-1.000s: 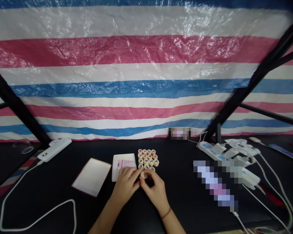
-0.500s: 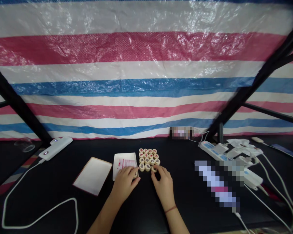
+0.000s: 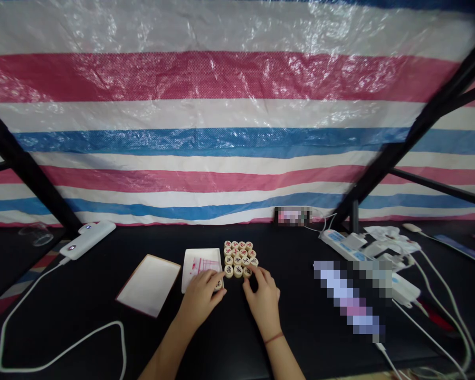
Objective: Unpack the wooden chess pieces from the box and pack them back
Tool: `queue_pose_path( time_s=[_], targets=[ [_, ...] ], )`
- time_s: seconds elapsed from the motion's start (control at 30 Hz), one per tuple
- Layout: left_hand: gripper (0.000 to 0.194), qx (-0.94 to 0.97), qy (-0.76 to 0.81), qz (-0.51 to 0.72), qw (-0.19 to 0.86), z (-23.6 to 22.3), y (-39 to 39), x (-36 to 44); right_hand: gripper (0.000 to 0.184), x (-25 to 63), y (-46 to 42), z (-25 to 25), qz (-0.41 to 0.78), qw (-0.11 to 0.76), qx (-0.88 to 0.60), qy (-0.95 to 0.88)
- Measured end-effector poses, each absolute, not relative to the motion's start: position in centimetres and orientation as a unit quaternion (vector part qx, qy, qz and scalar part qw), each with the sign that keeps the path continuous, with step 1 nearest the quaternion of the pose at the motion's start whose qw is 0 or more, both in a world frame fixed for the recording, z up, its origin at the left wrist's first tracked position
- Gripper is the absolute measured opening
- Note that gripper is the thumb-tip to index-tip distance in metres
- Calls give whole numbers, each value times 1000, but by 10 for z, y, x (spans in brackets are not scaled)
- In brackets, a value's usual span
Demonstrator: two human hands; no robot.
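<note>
Stacked Chinese chess pieces (image 3: 237, 260), round and pale with red or black characters, stand in a block of rows on the black table. My left hand (image 3: 200, 295) rests over the near right corner of a white box (image 3: 190, 264). Between its thumb and fingers is one chess piece (image 3: 218, 285). At the block's near right corner, my right hand (image 3: 264, 298) has thumb and index finger apart beside the front-row piece (image 3: 247, 272). Its fingertips are at that piece's edge; whether they touch it I cannot tell. Red print shows inside the white box.
A box lid (image 3: 149, 285) lies left of the white box. Farther left is a white device (image 3: 87, 240) with a cable. On the right are a power strip (image 3: 336, 244) with plugs and cables, and a blurred-out phone-like object (image 3: 346, 298). A striped sheet (image 3: 221, 116) hangs behind.
The right hand's fingers have loosened around the near right piece, which shows its character more fully. My left hand has stayed almost in place with its piece. The view has shifted slightly.
</note>
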State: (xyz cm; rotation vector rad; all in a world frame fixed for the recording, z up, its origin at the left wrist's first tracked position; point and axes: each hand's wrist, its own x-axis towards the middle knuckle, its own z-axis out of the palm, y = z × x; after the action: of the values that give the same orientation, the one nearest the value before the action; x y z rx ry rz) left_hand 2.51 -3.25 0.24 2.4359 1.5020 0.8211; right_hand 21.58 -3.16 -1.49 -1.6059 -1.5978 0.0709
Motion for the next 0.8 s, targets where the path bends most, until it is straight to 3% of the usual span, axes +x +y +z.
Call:
queue_pose_path(
  time_s=[0.17, 0.37, 0.8],
  targets=[
    [34, 809, 503, 288, 98, 3, -32, 24, 19, 208, -38, -2, 45, 457, -578, -674],
    [28, 800, 498, 313, 122, 7, -33, 22, 32, 197, -45, 9, 147, 398, -478, -770],
    [35, 770, 455, 386, 228, 15, -37, 24, 33, 195, -48, 11, 204, 422, -388, -793]
  ],
)
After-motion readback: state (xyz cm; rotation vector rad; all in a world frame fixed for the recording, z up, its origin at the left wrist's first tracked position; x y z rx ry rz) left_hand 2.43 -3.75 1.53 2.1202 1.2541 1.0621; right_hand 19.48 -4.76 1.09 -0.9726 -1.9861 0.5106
